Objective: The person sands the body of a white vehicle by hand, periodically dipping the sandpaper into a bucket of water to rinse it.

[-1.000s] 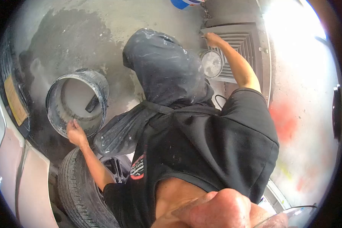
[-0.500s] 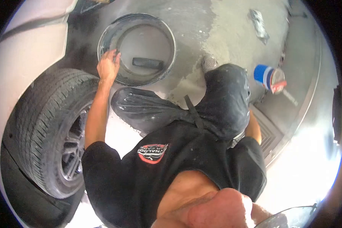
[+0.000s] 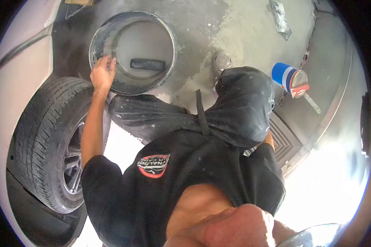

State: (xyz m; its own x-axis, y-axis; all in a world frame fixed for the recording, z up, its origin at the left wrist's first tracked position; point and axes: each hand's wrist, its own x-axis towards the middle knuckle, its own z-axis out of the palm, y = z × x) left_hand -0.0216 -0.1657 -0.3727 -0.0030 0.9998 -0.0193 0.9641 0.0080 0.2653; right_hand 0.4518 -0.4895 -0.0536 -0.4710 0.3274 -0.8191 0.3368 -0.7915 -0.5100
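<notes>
My left hand (image 3: pixel 102 73) is at the near left rim of a round black bucket (image 3: pixel 174 49), its fingers loosely bent and apart over the opening. I see nothing in its grasp. Inside the bucket is greyish, cloudy content, and a dark oblong block (image 3: pixel 147 64) lies there to the right of my fingers. Of my right arm (image 3: pixel 269 140) only a bit of forearm shows beside my bent right leg. The leg and sleeve hide my right hand.
A vehicle wheel (image 3: pixel 49 142) and a pale body panel (image 3: pixel 27 61) stand close on my left. At right is a blue and white can (image 3: pixel 283 74) with a red-handled spreader (image 3: pixel 299 90) on it. A floor grate (image 3: pixel 285 142) and a grey-smeared strip (image 3: pixel 280 19) lie farther out.
The view has shifted, so the bucket, block and can appear farther left. My left hand stays by the bucket's rim, slightly nearer to me.
</notes>
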